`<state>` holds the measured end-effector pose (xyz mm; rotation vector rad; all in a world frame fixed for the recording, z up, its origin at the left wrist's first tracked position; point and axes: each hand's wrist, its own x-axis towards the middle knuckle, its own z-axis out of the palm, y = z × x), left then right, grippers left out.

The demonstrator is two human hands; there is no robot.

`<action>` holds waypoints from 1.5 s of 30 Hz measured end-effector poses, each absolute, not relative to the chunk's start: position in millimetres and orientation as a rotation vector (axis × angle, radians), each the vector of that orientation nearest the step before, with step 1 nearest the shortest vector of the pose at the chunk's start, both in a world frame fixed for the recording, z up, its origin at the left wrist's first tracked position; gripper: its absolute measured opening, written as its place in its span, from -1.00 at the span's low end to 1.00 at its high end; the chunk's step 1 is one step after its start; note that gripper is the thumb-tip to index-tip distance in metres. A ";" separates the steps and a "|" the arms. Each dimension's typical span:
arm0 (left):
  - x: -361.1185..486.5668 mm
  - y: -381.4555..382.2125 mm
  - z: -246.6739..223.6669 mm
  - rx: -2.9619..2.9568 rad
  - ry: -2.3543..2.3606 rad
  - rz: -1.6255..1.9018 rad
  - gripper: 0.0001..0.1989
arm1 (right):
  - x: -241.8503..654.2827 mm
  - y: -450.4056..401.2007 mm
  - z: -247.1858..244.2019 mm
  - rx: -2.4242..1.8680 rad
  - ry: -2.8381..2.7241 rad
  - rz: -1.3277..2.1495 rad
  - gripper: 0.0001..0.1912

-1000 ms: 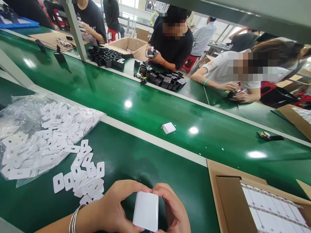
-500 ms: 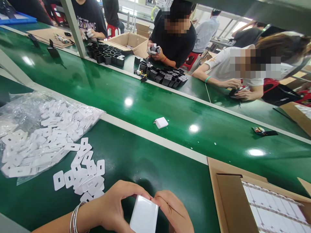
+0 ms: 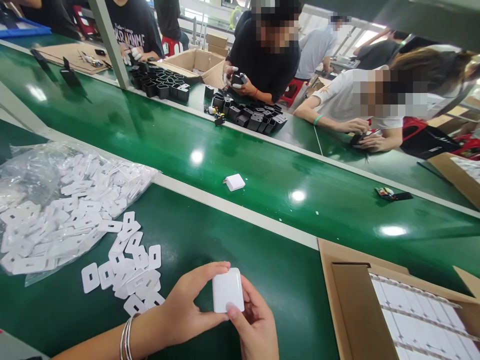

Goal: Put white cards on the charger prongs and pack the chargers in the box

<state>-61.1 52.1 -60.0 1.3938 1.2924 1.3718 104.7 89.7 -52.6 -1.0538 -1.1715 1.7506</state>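
Note:
A glossy white block with rounded corners (image 3: 226,290) is held between both hands above the near green table. My left hand (image 3: 187,305), with silver bangles at the wrist, grips its left side between thumb and fingers. The thumb of my right hand (image 3: 257,320) presses the block's lower face, its fingers behind the right edge. Left of the hands lies a loose pile of flat white plates with slots (image 3: 138,270). More such plates fill a clear plastic bag (image 3: 67,210). One white plug adapter (image 3: 235,182) rests on the green belt beyond.
An open cardboard box (image 3: 356,305) with rows of white pieces stands at the right. A pale rail (image 3: 232,207) separates the near table from the belt. Black housings (image 3: 255,117) and a circuit board with a black piece (image 3: 392,194) lie farther off. Several people sit across.
Both hands have lifted and turned the white block, and my right thumb has moved onto its face. The adapter and circuit board on the belt have shifted left.

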 end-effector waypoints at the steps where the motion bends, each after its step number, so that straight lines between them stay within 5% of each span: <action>1: -63.3 53.0 -58.2 1.334 1.245 1.325 -0.41 | 104.0 88.9 -53.3 -1.108 -1.142 1.725 -0.63; 5: -73.5 63.1 -46.4 0.834 1.146 1.132 -0.68 | 109.6 87.4 -58.5 -1.216 -1.225 1.673 -0.66; 18: -81.1 78.1 -42.7 0.473 1.100 1.009 -0.64 | 117.6 80.7 -74.7 -1.392 -1.480 1.492 -0.54; 22: -82.9 77.7 -45.9 0.406 1.142 1.028 -0.63 | 119.4 84.8 -66.9 -1.411 -1.598 1.341 -0.66; 26: -84.2 77.2 -49.1 0.321 1.116 1.026 -0.64 | 120.4 92.1 -52.7 -1.233 -1.878 1.074 -0.76; 34: -84.4 78.7 -45.9 0.293 1.188 1.043 -0.69 | 125.1 106.0 -31.1 -0.895 -2.241 0.553 -0.63; 45: -84.5 79.2 -43.1 0.348 1.218 0.943 -0.54 | 113.7 113.2 -31.0 -0.535 -2.546 0.526 -0.60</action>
